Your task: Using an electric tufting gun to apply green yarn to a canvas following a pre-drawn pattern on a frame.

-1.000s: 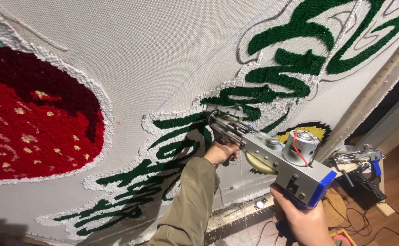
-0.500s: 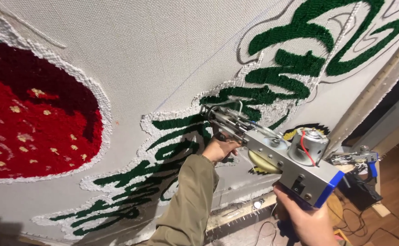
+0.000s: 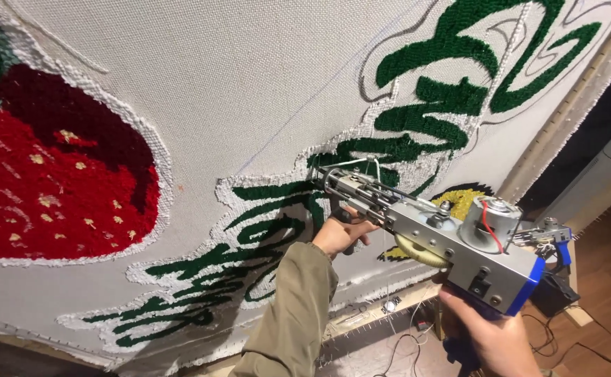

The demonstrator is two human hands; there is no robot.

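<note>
I hold a silver and blue tufting gun (image 3: 452, 241) against a stretched grey cloth (image 3: 249, 84). My right hand (image 3: 490, 338) grips the blue rear handle at the lower right. My left hand (image 3: 339, 234), in an olive sleeve, holds the front grip under the gun's barrel. The needle tip (image 3: 325, 178) touches the cloth at the edge of a green tufted shape with a white outline (image 3: 263, 216).
A red tufted strawberry (image 3: 47, 174) with a white border fills the left. More green tufted shapes (image 3: 473, 77) sit at the upper right. The wooden frame edge (image 3: 571, 105) runs down the right. Cables and a blue tool (image 3: 553, 237) lie on the floor below.
The gun's tip has shifted slightly up and to the left along the white outline. Both hands keep their grip.
</note>
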